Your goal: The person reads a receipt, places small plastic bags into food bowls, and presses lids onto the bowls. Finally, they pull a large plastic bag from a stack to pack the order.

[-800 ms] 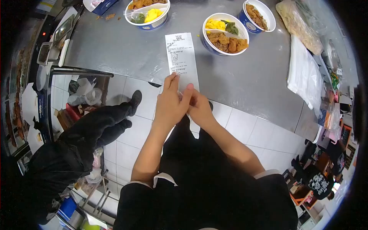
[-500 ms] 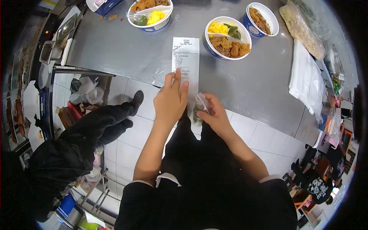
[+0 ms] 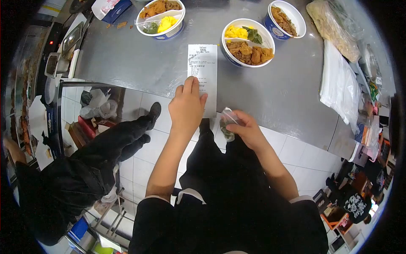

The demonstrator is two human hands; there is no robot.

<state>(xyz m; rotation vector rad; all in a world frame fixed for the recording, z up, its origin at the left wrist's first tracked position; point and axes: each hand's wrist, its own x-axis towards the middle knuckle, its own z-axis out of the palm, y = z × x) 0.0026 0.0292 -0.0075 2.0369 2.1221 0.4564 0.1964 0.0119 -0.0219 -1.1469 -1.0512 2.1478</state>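
A long printed receipt (image 3: 209, 101) lies on the steel table near its front edge. My left hand (image 3: 186, 108) rests on the receipt's left side, fingers extended over the print and no object in its grasp. Between the thumb and fingers of my right hand (image 3: 246, 129) is a small clear plastic bag (image 3: 227, 125) with something dark green inside. That bag hangs just off the table edge, right of the receipt's lower end. Beyond the receipt stand two divided bowls, a left bowl (image 3: 172, 32) and a right bowl (image 3: 246, 65), each with fried pieces, yellow egg and greens.
A third bowl (image 3: 274, 32) with brown meat stands at the back right. White plastic bags (image 3: 336, 84) lie along the table's right side. At the far left corner is a blue-and-white box (image 3: 118, 12). Another person in black (image 3: 91, 171) stands at my left.
My right hand has moved the small bag rightward, away from the receipt's lower end. My left hand's fingers have drawn closer together on the receipt. The person at left has shifted, an arm now showing.
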